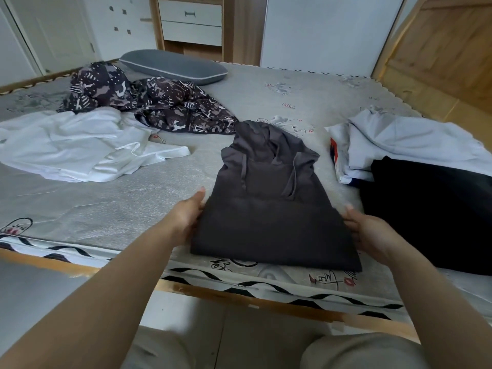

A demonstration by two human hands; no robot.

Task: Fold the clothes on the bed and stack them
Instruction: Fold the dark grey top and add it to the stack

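A dark grey hoodie (271, 214) lies partly folded on the mattress (106, 203) near the front edge, hood pointing away from me and drawstrings on top. My left hand (190, 215) holds its left side, thumb on the fabric and fingers hidden beneath. My right hand (366, 231) holds the right side the same way. A crumpled white garment (80, 147) lies at the left, with a camouflage-patterned garment (149, 102) behind it. At the right a pale blue-white garment (415, 139) lies partly over a black garment (431, 209).
A grey pillow (173, 66) lies at the far side of the bed. The wooden bed frame (239, 296) runs along the front, just before my knees. White drawers (191, 22) and wardrobe doors stand behind the bed, a wooden panel at the right.
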